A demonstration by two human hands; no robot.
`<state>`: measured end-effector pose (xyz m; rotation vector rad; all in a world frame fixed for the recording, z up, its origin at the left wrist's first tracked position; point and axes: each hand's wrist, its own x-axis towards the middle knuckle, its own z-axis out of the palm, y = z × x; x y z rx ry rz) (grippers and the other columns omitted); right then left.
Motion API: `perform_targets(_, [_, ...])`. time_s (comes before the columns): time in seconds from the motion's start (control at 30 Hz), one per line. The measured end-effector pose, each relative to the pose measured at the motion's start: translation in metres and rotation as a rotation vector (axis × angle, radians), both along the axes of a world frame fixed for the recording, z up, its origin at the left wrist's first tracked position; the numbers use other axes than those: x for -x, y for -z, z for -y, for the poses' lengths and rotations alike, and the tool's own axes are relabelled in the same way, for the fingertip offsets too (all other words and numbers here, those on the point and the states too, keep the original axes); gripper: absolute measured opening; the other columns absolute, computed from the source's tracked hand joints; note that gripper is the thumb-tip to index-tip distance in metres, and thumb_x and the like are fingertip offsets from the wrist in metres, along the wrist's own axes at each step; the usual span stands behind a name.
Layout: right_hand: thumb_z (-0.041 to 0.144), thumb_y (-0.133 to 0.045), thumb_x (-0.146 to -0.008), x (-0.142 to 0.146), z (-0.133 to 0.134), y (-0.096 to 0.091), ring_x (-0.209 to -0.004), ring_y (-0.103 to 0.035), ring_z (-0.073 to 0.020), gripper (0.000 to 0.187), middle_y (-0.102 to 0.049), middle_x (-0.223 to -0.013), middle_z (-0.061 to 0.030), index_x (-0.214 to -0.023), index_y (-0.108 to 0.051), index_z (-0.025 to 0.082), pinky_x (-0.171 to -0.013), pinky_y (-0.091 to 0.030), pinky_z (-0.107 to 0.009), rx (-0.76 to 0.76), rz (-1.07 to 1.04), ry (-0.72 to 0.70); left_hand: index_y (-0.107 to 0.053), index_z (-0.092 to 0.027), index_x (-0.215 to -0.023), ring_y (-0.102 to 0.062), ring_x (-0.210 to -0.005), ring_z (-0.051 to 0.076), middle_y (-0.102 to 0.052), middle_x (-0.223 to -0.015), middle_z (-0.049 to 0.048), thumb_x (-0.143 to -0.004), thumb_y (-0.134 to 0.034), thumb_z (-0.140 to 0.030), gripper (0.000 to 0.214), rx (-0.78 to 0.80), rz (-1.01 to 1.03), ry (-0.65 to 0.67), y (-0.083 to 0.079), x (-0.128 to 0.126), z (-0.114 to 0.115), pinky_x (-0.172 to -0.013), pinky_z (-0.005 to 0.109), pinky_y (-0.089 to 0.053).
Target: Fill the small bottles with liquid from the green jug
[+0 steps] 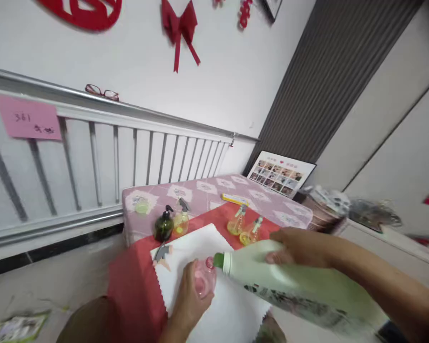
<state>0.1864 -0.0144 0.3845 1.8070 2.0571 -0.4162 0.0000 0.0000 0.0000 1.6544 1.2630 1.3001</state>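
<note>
Two bottles meet in front of me, mouth to mouth, over the white cloth (232, 312) spread on the red-covered worktop (128, 286). My left hand (188, 300) is wrapped around the small pink bottle (204, 278), fingers closed about its body, with the open neck free at the top. My right hand (296, 245) lies clamped over the shoulder of the big white jug (293, 286), which is tipped nearly flat so that its green spout (219, 260) sits right at the pink bottle's mouth.

I judge the jug heavy for one hand. Its long body runs back under my forearm, so most of the weight hangs well behind my grip. The plastic looks smooth and stiff, likely slick if wet, and I cannot see a handle from here, so the shoulder near the neck is the surest hold. The pink bottle looks light and thin-walled. It would dent under a hard squeeze and tip easily, so a hold round its middle suits it best.

A loose trigger head (161, 253) lies on the cloth's far corner. Beyond it stand a dark green pump bottle (163, 225) and three yellow spray bottles (181, 220).
</note>
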Motion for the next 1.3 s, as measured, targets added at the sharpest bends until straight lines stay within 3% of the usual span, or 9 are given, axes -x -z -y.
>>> perform_targets(0.17, [0.055, -0.057, -0.083, 0.001, 0.002, -0.001, -0.102, -0.068, -0.0354, 0.041, -0.073, -0.113, -0.0181, -0.097, -0.065, 0.017, -0.081, -0.048, -0.041, -0.007, -0.001, 0.009, -0.031, -0.013, -0.145, -0.049, -0.141, 0.034, -0.049, -0.147, 0.022, -0.067, -0.069, -0.021, 0.087, 0.001, 0.028, -0.004, 0.0, 0.001, 0.004, -0.12, 0.054, -0.041])
perform_targets(0.87, [0.053, -0.059, -0.081, 0.002, 0.004, -0.001, -0.096, -0.071, -0.0335, 0.036, -0.076, -0.103, -0.0132, -0.091, -0.064, 0.019, -0.076, -0.049, -0.038, -0.017, -0.019, 0.062, -0.031, -0.011, -0.146, -0.047, -0.143, 0.035, -0.047, -0.149, 0.0231, -0.068, -0.067, -0.02, 0.086, 0.018, 0.01, 0.008, -0.011, 0.004, 0.005, -0.12, 0.054, -0.041])
perform_targets(1.1, [0.057, -0.059, -0.08, 0.001, 0.002, -0.001, -0.099, -0.07, -0.0346, 0.041, -0.074, -0.11, -0.0154, -0.095, -0.064, 0.019, -0.08, -0.048, -0.041, -0.004, -0.009, 0.075, -0.031, -0.012, -0.146, -0.048, -0.142, 0.036, -0.048, -0.147, 0.0233, -0.067, -0.068, -0.021, 0.087, -0.012, 0.009, 0.002, -0.002, 0.004, 0.003, -0.119, 0.055, -0.042])
perform_targets(1.3, [0.058, -0.059, -0.08, 0.002, 0.002, -0.003, -0.1, -0.07, -0.0345, 0.042, -0.075, -0.109, -0.0144, -0.094, -0.063, 0.02, -0.079, -0.049, -0.04, -0.001, -0.006, 0.081, -0.029, -0.012, -0.146, -0.046, -0.143, 0.035, -0.046, -0.148, 0.0227, -0.068, -0.067, -0.02, 0.087, 0.009, 0.012, 0.009, -0.007, 0.004, 0.004, -0.121, 0.054, -0.04])
